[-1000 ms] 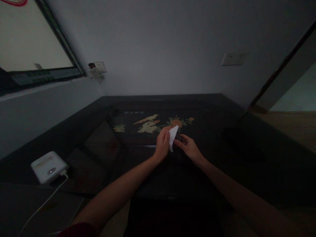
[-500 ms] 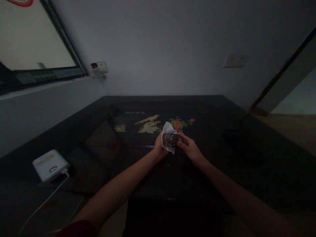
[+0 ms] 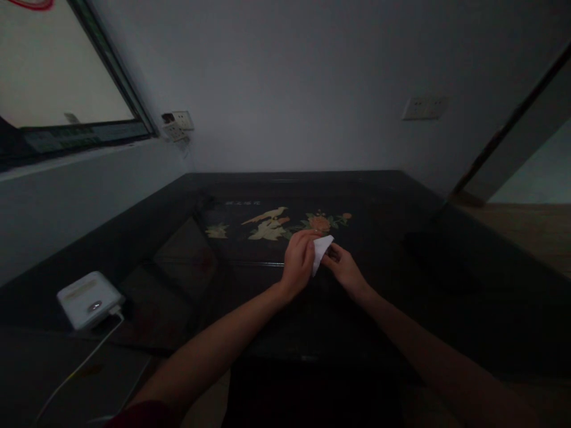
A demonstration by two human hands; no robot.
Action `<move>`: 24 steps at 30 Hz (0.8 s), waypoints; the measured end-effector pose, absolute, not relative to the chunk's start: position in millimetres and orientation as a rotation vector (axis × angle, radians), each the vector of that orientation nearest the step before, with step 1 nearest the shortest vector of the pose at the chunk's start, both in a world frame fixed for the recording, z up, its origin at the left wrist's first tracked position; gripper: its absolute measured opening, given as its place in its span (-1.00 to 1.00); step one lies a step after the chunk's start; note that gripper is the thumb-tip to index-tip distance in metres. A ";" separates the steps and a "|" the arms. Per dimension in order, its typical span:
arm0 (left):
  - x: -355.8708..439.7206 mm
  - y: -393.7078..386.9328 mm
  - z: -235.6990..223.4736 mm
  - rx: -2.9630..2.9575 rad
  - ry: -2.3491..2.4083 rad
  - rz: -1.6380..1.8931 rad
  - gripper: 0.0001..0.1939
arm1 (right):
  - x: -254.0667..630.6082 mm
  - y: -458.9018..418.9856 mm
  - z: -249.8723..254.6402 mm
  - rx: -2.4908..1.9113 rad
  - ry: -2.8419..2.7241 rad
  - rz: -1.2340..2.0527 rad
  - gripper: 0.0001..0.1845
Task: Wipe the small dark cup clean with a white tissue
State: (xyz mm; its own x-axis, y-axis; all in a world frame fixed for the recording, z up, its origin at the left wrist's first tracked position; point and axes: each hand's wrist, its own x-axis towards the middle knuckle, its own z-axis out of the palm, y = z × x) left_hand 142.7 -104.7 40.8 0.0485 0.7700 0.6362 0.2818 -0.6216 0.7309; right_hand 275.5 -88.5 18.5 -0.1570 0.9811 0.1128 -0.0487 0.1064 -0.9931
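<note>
Both my hands meet over the middle of a dark glossy table [image 3: 383,196]. My left hand [image 3: 298,263] is closed round a white tissue [image 3: 322,249], its fingers curled over the top. My right hand [image 3: 344,267] pinches something small and dark against the tissue; the tissue and my left hand hide most of it. The tissue sticks out as a white corner between the two hands. They hover just in front of a painted bird-and-flower picture [image 3: 279,223] on the table top.
A white power bank [image 3: 89,299] with a white cable [image 3: 75,371] lies at the table's left edge. A window [image 3: 53,71] fills the upper left, with wall sockets [image 3: 176,126] beside it and another socket plate [image 3: 422,108] on the back wall. A doorway opens at the right.
Half a second ago the small dark clear-cased object lay exposed on the tissue between my hands. Now my left hand has folded over it and only a corner of tissue shows.
</note>
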 end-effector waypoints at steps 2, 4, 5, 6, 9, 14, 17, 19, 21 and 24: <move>141.5 -103.5 42.0 1.998 1.021 1.583 -0.67 | 274.7 -89.0 18.6 -1.024 -1.343 1.260 -0.55; 140.3 -99.8 41.6 1.888 1.010 1.606 -0.67 | 274.4 -90.3 19.6 -1.040 -1.329 1.286 -0.57; 139.9 -97.0 40.6 1.779 1.016 1.620 -0.68 | 274.4 -91.2 20.3 -1.045 -1.321 1.301 -0.57; 139.8 -93.8 39.2 1.649 1.021 1.625 -0.68 | 274.5 -92.2 21.1 -1.045 -1.316 1.316 -0.57; 140.8 -83.7 33.7 1.229 0.962 1.553 -0.69 | 275.1 -94.9 23.4 -1.022 -1.324 1.342 -0.54; 145.9 -78.6 33.3 0.734 0.660 1.319 -0.65 | 275.1 -94.8 23.9 -0.924 -1.336 1.380 -0.45; 148.1 -81.5 37.4 0.628 0.557 1.255 -0.62 | 274.2 -93.1 23.0 -0.859 -1.348 1.374 -0.38; 148.6 -82.7 38.7 0.596 0.564 1.253 -0.61 | 273.4 -92.6 22.6 -0.840 -1.347 1.387 -0.39; 148.2 -82.9 38.0 0.607 0.620 1.295 -0.62 | 272.8 -92.5 22.1 -0.836 -1.334 1.418 -0.41; 145.9 -83.6 34.9 0.780 0.801 1.411 -0.65 | 273.0 -92.4 20.8 -0.880 -1.307 1.426 -0.46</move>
State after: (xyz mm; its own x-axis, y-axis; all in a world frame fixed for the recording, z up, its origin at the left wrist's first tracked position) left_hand 145.9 -83.6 34.9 0.0035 0.9999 -0.0166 -0.5268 0.0159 0.8498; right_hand 273.0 -92.4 20.8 -0.2647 0.9593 0.0987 -0.1824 0.0507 -0.9819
